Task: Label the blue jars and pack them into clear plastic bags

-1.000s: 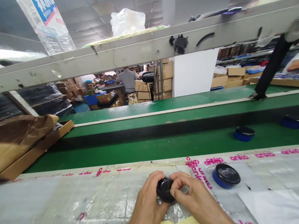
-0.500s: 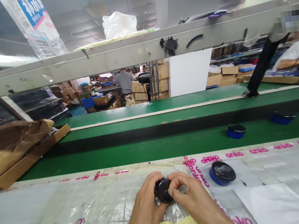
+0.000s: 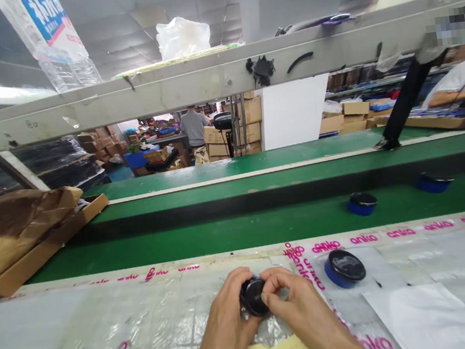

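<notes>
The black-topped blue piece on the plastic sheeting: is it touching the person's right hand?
Apart. The head view shows printed plastic sheeting between the black-topped blue piece and the right hand.

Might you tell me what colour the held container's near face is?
The near face is black; head view.

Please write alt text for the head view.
A person's left hand and right hand hold a round black object at a plastic-covered table. A round blue container with a black top sits to the right; two similar containers rest on green surface beyond.
</notes>
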`<action>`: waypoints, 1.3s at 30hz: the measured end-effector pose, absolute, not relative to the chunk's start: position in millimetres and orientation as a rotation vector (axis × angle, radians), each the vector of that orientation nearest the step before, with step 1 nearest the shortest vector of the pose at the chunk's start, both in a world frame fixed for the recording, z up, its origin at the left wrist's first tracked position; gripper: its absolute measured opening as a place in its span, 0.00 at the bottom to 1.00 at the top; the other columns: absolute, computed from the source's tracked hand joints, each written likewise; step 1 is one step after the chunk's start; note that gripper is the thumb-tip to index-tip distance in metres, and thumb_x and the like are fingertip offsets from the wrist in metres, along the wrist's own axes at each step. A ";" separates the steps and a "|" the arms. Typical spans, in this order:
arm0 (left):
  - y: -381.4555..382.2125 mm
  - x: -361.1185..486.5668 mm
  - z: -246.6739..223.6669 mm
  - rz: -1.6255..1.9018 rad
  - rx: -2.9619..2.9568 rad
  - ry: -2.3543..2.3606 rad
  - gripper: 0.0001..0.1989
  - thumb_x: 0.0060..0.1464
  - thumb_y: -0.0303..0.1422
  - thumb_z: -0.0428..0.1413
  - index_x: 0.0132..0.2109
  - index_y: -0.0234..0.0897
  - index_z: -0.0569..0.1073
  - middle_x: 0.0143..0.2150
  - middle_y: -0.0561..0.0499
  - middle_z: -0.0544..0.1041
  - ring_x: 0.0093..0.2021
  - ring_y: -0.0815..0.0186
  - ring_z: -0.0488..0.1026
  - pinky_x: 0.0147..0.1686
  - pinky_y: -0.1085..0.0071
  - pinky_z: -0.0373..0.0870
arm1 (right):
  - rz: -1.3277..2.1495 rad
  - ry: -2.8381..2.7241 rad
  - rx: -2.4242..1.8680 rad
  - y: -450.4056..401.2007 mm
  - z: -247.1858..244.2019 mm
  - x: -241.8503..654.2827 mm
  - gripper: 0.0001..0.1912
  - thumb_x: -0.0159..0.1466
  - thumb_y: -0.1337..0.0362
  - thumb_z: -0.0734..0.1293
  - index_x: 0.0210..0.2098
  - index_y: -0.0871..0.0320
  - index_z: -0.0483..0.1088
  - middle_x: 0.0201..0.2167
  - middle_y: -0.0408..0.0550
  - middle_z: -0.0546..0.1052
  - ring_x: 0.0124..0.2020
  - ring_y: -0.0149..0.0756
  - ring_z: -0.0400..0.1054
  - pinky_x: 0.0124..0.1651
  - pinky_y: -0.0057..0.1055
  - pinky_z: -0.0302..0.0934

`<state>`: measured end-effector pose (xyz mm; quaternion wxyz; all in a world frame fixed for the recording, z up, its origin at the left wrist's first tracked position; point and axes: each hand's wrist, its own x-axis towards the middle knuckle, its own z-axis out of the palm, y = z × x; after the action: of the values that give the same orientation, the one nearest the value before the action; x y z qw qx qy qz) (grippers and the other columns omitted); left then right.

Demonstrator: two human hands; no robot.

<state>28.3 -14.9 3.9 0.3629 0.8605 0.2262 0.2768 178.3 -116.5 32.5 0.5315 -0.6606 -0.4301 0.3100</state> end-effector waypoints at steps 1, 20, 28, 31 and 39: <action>-15.0 28.2 4.3 0.713 2.213 0.579 0.28 0.51 0.19 0.61 0.56 0.46 0.68 0.60 0.46 0.72 0.59 0.54 0.72 0.59 0.56 0.70 | 0.735 -1.029 -1.576 -116.3 32.0 178.1 0.06 0.58 0.67 0.65 0.24 0.53 0.69 0.44 0.48 0.79 0.51 0.46 0.71 0.58 0.42 0.55; -20.7 23.6 27.6 0.586 2.088 0.639 0.25 0.53 0.27 0.62 0.57 0.43 0.70 0.63 0.44 0.69 0.62 0.51 0.68 0.63 0.54 0.66 | 0.734 -1.011 -1.580 -116.2 27.1 177.6 0.06 0.57 0.65 0.64 0.23 0.54 0.69 0.42 0.49 0.79 0.49 0.46 0.72 0.54 0.40 0.57; -21.6 26.4 23.5 0.661 1.950 0.626 0.14 0.63 0.32 0.56 0.55 0.42 0.71 0.56 0.45 0.75 0.57 0.56 0.73 0.59 0.58 0.71 | 0.757 -0.943 -1.582 -113.1 23.5 177.8 0.06 0.57 0.63 0.65 0.24 0.54 0.70 0.39 0.48 0.80 0.46 0.46 0.73 0.51 0.39 0.60; -20.7 26.5 18.8 0.658 1.897 0.656 0.15 0.61 0.30 0.57 0.55 0.41 0.71 0.56 0.46 0.75 0.56 0.56 0.74 0.58 0.58 0.71 | 0.819 -0.859 -1.587 -112.2 17.5 180.5 0.07 0.57 0.60 0.65 0.29 0.55 0.73 0.34 0.48 0.80 0.38 0.44 0.74 0.41 0.37 0.63; -20.6 23.6 27.2 0.556 1.945 0.718 0.21 0.60 0.32 0.58 0.60 0.44 0.70 0.63 0.46 0.72 0.62 0.53 0.71 0.63 0.54 0.67 | 0.818 -0.899 -1.636 -115.1 16.3 178.9 0.13 0.61 0.56 0.67 0.42 0.56 0.73 0.29 0.45 0.79 0.34 0.42 0.75 0.37 0.34 0.64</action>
<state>23.6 -20.6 27.2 0.4773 0.7962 0.2938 0.2277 178.9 -115.1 16.3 0.5242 -0.6837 -0.3755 0.3417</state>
